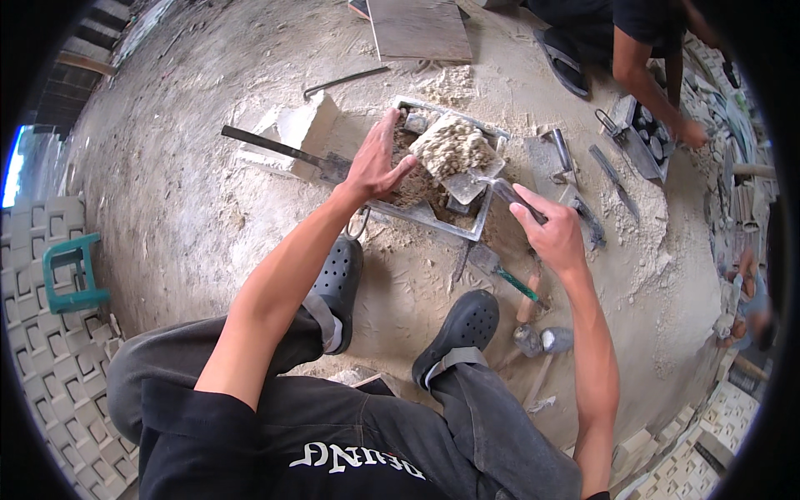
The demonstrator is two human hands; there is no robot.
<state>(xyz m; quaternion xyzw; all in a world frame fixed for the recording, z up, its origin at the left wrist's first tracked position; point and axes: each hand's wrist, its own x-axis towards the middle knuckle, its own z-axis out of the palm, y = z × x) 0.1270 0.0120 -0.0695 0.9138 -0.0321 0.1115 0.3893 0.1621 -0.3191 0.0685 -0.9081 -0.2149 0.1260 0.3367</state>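
My right hand [552, 229] is closed around the handle of a trowel [468, 187]. Its blade bears a heap of pale, crumbly mortar-like mix [452, 147] and hangs over a rectangular metal mold frame [429, 222]. Inside the frame lie brown crumbly material and a few grey blocks, partly hidden under the blade. My left hand [377, 165] is open, thumb apart from the fingers, at the frame's left side; whether it touches the frame I cannot tell. A long flat metal bar [271, 145] runs leftward from beside that hand.
A pale block [293, 129] stands left of the frame. A green-handled tool [518, 285] and a hammer [528, 337] lie by my right shoe [467, 327]. Far right, a co-worker's arm [646, 83] reaches to another mold [646, 137]. Left are a green stool [77, 273] and patterned tiles [52, 392].
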